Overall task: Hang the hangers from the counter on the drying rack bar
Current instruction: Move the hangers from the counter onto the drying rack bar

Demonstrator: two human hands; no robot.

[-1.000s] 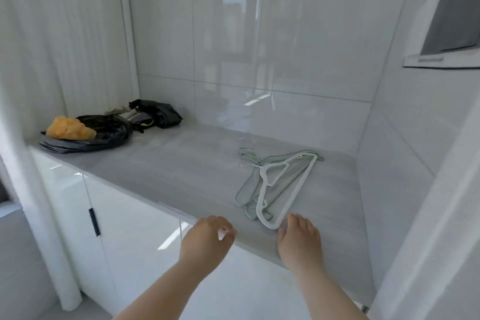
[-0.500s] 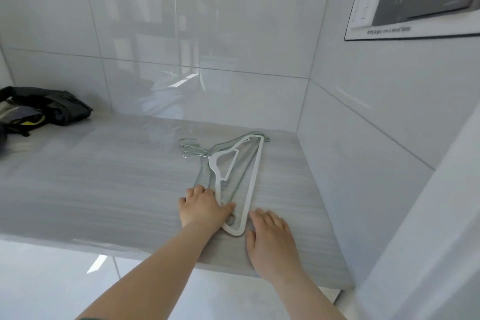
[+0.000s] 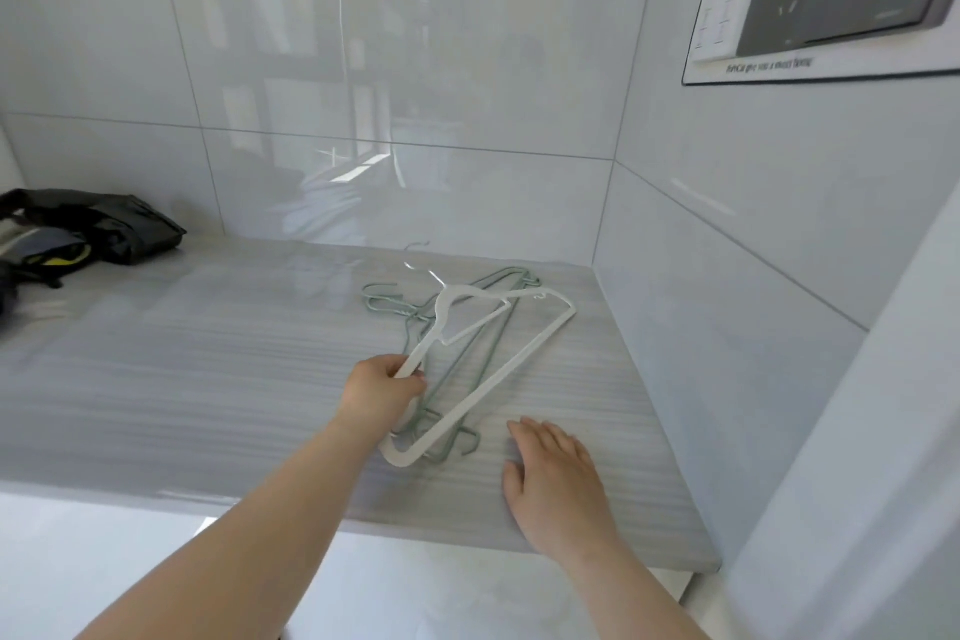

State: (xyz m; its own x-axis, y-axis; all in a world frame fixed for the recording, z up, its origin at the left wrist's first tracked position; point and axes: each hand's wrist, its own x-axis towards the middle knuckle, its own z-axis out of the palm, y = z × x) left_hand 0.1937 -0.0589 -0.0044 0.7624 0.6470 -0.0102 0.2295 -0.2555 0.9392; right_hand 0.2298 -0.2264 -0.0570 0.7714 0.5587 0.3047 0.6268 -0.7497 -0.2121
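Your left hand [image 3: 382, 392] has closed its fingers and thumb around the near-left arm of the white hanger [image 3: 519, 361] at the right end of the grey counter [image 3: 208, 379]. The hanger's hook end tilts up toward the far tiled wall, while its near corner seems to rest low by the counter's near edge. Your right hand [image 3: 553, 478] lies flat on the counter just right of the pile, fingers straight and holding nothing.

The green wire hangers [image 3: 470, 351] lie stacked beneath the white one, their hooks pointing far-left. A dark bag [image 3: 104, 229] sits well apart at the far left.

The job looks to be at its first step. Every hanger in view is on or just over the counter, none is seen hung, and the drying rack bar is out of view. You have yet to lift the white one clear and carry it over, and the green ones wait their turn.

A second ago both your hands were only at the counter's near edge. Half a second ago your left hand rested on top of the white hanger, which lay flat on the pile. Since then that hand has taken hold, and the hanger's far end has risen and swung slightly off the green ones. Your right hand has stayed flat beside them.
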